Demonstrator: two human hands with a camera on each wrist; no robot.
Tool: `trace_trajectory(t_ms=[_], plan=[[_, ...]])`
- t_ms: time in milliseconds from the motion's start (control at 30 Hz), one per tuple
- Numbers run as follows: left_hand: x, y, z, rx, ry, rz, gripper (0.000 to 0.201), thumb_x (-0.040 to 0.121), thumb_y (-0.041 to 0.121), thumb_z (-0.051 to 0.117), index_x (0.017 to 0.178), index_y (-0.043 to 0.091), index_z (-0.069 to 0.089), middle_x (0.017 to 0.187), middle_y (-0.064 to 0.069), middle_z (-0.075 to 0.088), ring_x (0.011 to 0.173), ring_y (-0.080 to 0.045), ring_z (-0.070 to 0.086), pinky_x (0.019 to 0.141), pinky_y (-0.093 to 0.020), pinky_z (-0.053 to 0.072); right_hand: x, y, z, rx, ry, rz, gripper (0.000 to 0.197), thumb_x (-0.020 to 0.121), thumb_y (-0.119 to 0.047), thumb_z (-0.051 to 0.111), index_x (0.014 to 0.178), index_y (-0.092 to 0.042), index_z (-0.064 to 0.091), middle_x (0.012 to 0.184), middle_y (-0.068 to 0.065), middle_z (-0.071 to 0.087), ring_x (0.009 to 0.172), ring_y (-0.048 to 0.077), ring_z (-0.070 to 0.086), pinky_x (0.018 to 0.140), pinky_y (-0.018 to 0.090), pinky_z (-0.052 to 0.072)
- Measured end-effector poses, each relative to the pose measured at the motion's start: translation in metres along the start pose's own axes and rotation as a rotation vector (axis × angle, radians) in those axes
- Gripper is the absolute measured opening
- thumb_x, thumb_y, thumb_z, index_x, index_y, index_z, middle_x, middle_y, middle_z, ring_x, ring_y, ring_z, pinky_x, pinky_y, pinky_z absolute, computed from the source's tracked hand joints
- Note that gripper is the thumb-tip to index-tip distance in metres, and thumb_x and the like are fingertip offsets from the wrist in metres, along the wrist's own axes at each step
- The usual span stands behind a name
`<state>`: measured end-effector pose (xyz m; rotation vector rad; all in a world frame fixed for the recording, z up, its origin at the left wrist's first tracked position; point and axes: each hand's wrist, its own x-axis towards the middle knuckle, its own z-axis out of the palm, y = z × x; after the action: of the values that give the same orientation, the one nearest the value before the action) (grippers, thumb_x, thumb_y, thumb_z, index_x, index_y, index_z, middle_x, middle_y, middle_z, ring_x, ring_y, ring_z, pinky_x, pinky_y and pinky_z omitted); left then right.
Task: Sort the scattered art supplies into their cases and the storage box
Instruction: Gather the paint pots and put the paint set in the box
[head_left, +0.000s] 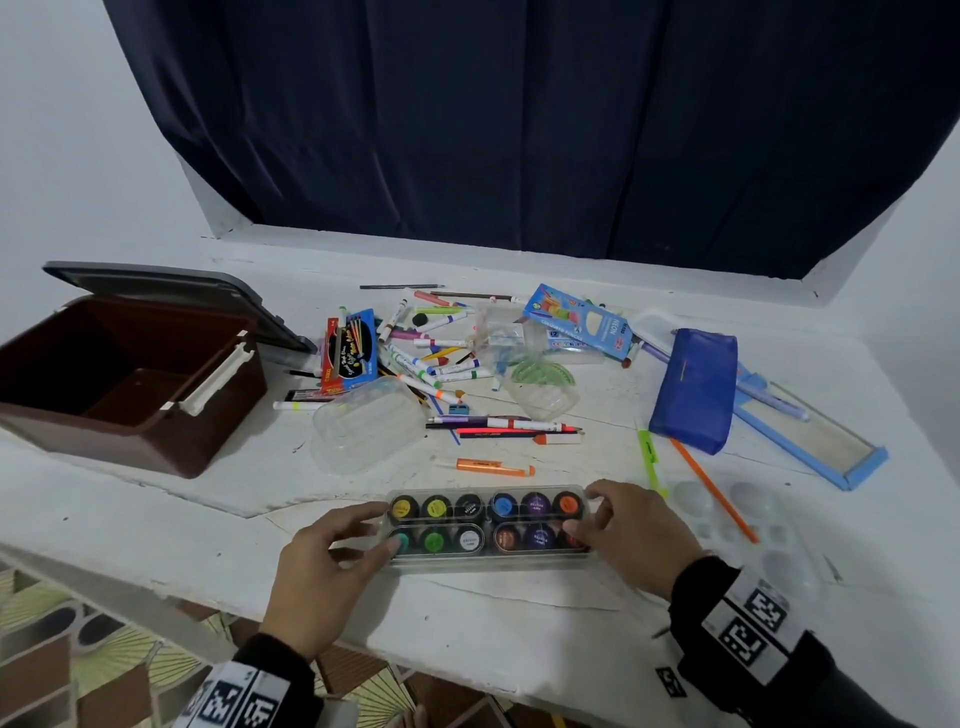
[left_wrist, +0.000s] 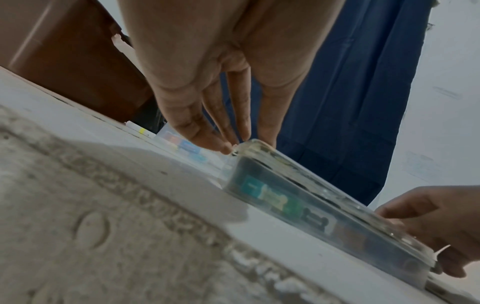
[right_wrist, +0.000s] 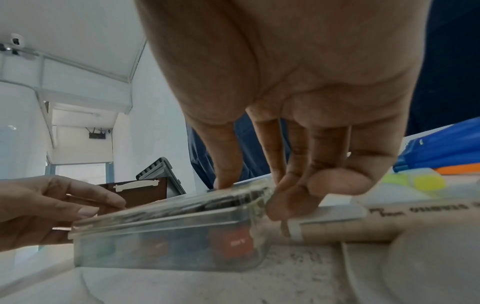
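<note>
A clear paint case (head_left: 488, 564) holding several colour pots lies near the table's front edge. My left hand (head_left: 387, 527) holds its left end, thumb on the lid over the teal pot and fingers at the far corner. My right hand (head_left: 584, 512) pinches its right end. In the left wrist view the left fingertips (left_wrist: 228, 148) touch the corner of the case (left_wrist: 298, 195). From the right wrist, the right fingers (right_wrist: 280, 197) curl onto the lid edge of the case (right_wrist: 168, 236). The brown storage box (head_left: 223, 415) stands open at the left.
Markers and pencils (head_left: 431, 353) lie heaped mid-table between two pencil boxes (head_left: 348, 353) (head_left: 576, 322). A clear tub (head_left: 363, 421), an orange marker (head_left: 493, 466), a blue pouch (head_left: 693, 389), a blue-framed board (head_left: 810, 431) and a clear palette (head_left: 743, 525) surround the case.
</note>
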<state>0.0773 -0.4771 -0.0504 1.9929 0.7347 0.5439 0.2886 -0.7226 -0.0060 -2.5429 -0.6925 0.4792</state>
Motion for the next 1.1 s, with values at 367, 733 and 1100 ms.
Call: trace_trajectory(t_ms=[367,733,1100], plan=[[0.011,0.004,-0.006,-0.022,-0.083,-0.072,0.033,0.074,0.019,0.086,0.093,0.043,0.074,0.084,0.010,0.076,0.080,-0.010,0.073,0.079,-0.035,0.059,0.000,-0.002,-0.006,-0.102,-0.016,-0.035,0.048,0.087,-0.061,0.059,0.122,-0.029,0.060,0.104,-0.008,0.050,0.095,0.011,0.052,0.082,0.027,0.045],[0.003,0.009,-0.010,0.304,-0.045,-0.185,0.036,0.074,0.060,0.073,0.099,0.035,0.068,0.089,0.014,0.067,0.076,-0.003,0.062,0.059,-0.014,0.041,-0.003,-0.011,-0.009,-0.366,-0.032,-0.046,0.053,0.090,-0.067,0.047,0.114,-0.022,0.056,0.113,0.000,0.059,0.102,0.020,0.059,0.082,0.034,0.049],[-0.007,0.012,0.006,0.311,0.113,-0.013,0.017,0.079,0.036,0.081,0.079,0.028,0.066,0.084,0.012,0.067,0.060,-0.010,0.061,0.058,-0.027,0.045,-0.013,-0.013,-0.002,-0.189,0.072,-0.003,0.038,0.088,-0.058,0.057,0.088,-0.021,0.052,0.088,-0.004,0.061,0.080,0.017,0.059,0.075,0.034,0.052]])
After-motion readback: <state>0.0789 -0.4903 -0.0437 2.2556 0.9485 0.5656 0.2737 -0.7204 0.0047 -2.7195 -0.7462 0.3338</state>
